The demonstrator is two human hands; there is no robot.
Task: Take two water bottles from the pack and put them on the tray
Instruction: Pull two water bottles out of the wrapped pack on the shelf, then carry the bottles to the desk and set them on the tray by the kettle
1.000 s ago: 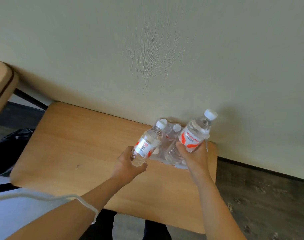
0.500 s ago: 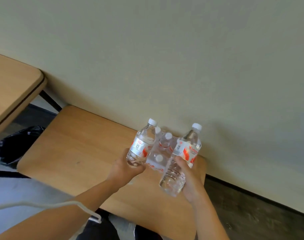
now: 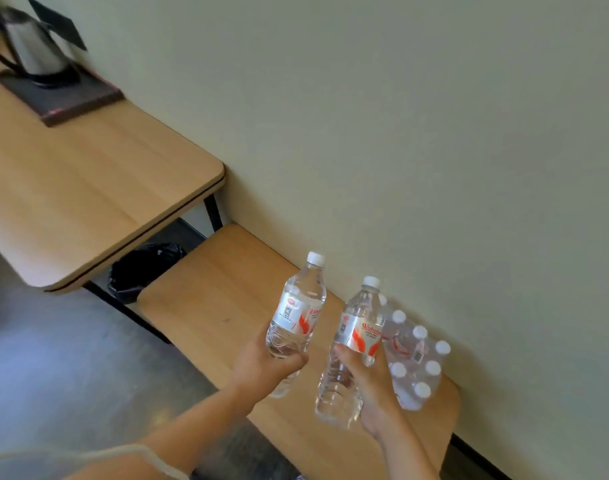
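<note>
**Water bottles held above the low worktop**

Water bottles, one in each hand, are lifted clear of the low worktop (image 3: pixel 226 292). Nearest, the right hand (image 3: pixel 372 386) has its fingers wrapped around the right bottle (image 3: pixel 351 348) below its label, just left of the pack (image 3: pixel 413 362). The left hand (image 3: pixel 261 365) has its fingers closed around the base of the left bottle (image 3: pixel 296 313), further left of the pack. Both bottles are capped and tilted slightly. The pack stands on the low worktop against the wall (image 3: pixel 400 133). Far up and left of the pack, on a higher worktop (image 3: pixel 71 188), a dark tray (image 3: pixel 74 98) carries a kettle (image 3: pixel 32 46).
</note>
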